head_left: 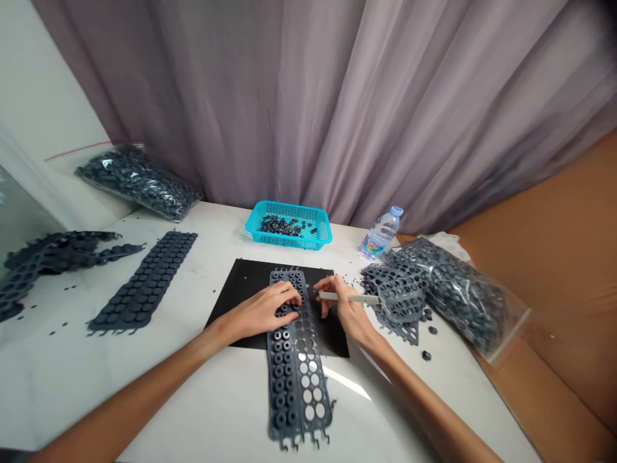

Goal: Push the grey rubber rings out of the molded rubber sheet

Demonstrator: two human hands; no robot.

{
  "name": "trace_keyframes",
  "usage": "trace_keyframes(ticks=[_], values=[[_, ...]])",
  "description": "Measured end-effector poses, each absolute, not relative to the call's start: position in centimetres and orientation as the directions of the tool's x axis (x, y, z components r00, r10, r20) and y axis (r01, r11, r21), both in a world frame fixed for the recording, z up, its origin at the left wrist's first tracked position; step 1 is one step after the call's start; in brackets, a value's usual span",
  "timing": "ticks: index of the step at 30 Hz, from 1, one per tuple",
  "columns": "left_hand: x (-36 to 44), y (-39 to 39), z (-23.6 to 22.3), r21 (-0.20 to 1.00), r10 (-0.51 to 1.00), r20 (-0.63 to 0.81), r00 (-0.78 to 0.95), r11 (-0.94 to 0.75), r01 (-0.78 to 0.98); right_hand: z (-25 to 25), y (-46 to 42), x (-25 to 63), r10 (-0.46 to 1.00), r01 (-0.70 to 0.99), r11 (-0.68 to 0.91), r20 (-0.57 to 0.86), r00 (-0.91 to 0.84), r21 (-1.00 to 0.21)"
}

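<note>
The left hand (pixel 267 310), mid-frame, lies palm-down, thumb and bent fingers parted, touching a long dark-grey perforated strip (pixel 295 368). The right hand (pixel 346 310), right of centre, grips a thin pale stick (pixel 359 298) sideways. The strip reaches lower centre, ringed plugs filling its left columns, lower-right holes unfilled. Its upper part overlies a black rectangular mat (pixel 232 289).

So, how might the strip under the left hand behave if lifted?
The strip would probably flop, as the bent strips at far left suggest. It may hang lopsided: dark rings line its left side, while many right-side holes look open.
</note>
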State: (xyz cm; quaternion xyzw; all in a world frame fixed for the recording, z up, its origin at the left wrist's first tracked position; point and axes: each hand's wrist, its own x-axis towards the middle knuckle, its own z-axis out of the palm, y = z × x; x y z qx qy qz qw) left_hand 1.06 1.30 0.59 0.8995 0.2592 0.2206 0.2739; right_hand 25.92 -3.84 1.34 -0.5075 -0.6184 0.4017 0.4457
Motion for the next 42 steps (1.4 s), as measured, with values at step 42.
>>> trace_keyframes(ticks=[42], values=[[1.1, 1.5, -0.7, 0.595, 0.593, 0.249, 0.766, -0.717, 0.362, -1.4, -5.3, 24.8, 0.989, 0.053, -0.03, -0.037, -0.146, -0.998]])
